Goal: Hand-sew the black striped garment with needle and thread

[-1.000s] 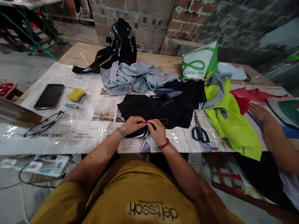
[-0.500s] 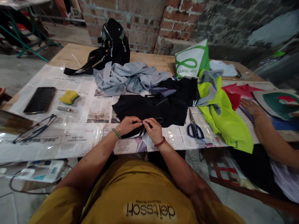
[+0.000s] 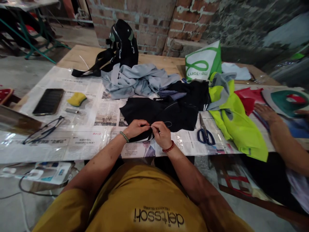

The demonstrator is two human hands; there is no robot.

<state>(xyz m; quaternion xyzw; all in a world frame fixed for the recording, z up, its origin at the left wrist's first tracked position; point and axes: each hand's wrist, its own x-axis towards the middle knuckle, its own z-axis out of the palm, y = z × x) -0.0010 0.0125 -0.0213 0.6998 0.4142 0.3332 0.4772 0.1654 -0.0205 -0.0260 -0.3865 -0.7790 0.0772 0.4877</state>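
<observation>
A black cloth garment (image 3: 166, 111) lies on the newspaper in front of me. At its near edge my left hand (image 3: 137, 128), with a green bead bracelet on the wrist, pinches a bit of the fabric. My right hand (image 3: 162, 133), wearing a red bracelet, is closed in a pinch fingertip to fingertip with the left; whatever tiny thing it holds is hidden. A thin pale thread (image 3: 169, 123) loops over the cloth just beside the right fingers. Blue-handled scissors (image 3: 205, 135) rest to the right of the garment.
Newspaper (image 3: 79, 129) under clear plastic covers the table. A phone (image 3: 49, 101), sponge (image 3: 76, 99) and glasses (image 3: 44, 130) lie left. Grey cloth (image 3: 142, 79) and a black bag (image 3: 125, 43) sit behind. Rightward are a neon-yellow garment (image 3: 241, 129), an iron (image 3: 287, 98) and another person's hand (image 3: 266, 112).
My view has turned slightly left, so everything sits a little further right. Both hands stay pinched together at the black garment's edge. At the right, the other person's second hand shows by the iron.
</observation>
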